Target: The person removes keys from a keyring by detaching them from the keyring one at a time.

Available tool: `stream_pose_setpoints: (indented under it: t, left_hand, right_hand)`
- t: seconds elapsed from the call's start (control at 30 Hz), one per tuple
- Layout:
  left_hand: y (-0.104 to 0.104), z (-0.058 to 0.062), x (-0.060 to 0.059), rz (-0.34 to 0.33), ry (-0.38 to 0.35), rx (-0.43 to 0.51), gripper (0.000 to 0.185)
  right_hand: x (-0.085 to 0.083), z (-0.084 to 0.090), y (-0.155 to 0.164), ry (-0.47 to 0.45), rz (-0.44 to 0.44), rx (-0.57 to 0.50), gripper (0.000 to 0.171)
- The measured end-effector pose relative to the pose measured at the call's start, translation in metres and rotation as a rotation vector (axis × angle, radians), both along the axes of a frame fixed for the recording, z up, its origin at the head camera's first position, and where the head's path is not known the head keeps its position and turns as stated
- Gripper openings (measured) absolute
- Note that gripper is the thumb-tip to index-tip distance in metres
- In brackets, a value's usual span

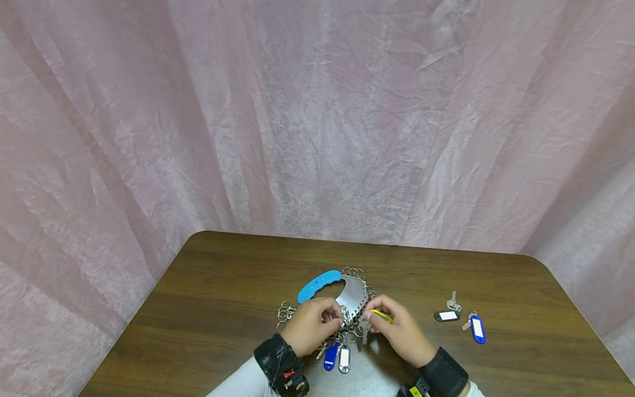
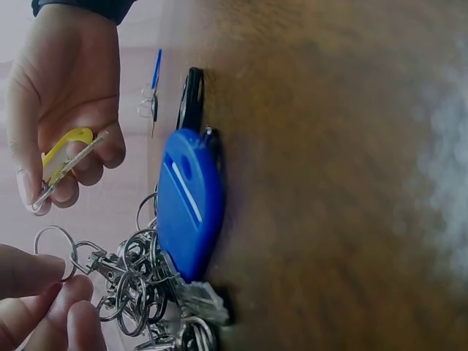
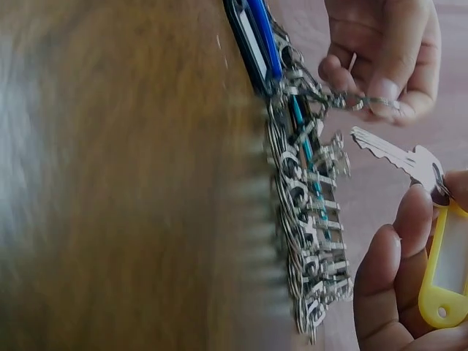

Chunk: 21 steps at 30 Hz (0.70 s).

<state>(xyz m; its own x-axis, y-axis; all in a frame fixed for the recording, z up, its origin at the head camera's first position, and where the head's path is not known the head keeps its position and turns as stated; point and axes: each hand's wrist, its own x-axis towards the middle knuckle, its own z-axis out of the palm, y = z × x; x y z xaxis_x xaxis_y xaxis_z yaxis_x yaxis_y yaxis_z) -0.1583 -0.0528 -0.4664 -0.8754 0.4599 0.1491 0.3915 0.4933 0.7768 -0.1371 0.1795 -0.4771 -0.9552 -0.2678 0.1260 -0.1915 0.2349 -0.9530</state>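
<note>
A key ring holder with a blue handle (image 1: 316, 286) and a curved metal plate (image 1: 354, 289) lies on the table, many split rings clipped along its edge. My left hand (image 1: 308, 326) pinches one split ring (image 2: 53, 227) between thumb and fingers, lifted on its clip above the cluster. Just to the right, my right hand (image 1: 401, 333) pinches a yellow key tag (image 3: 430, 292) with a silver key (image 3: 387, 152) attached. The key's tip points toward the left hand's ring, apart from it. A blue key tag (image 1: 331, 357) and a dark-rimmed tag (image 1: 344, 359) hang at the holder's near side.
On the right of the wooden table (image 1: 223, 281) lie a black key tag (image 1: 447, 316) with a key and another blue key tag (image 1: 478, 329) with a key. Behind the table hangs a pink curtain (image 1: 317, 138).
</note>
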Motion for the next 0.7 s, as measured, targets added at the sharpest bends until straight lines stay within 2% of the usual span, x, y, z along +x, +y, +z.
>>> stream_pose_setpoints:
  t: [0.2,0.7]
  left_hand:
    - [-0.001,0.0,-0.002,0.026,-0.032,-0.017,0.003]
    - [-0.003,0.002,-0.003,0.058,-0.036,-0.017,0.009]
  right_hand:
    - [-0.005,0.003,0.011,0.001,-0.056,0.02,0.015]
    - [-0.017,0.003,0.043,0.0,-0.185,0.139,0.011]
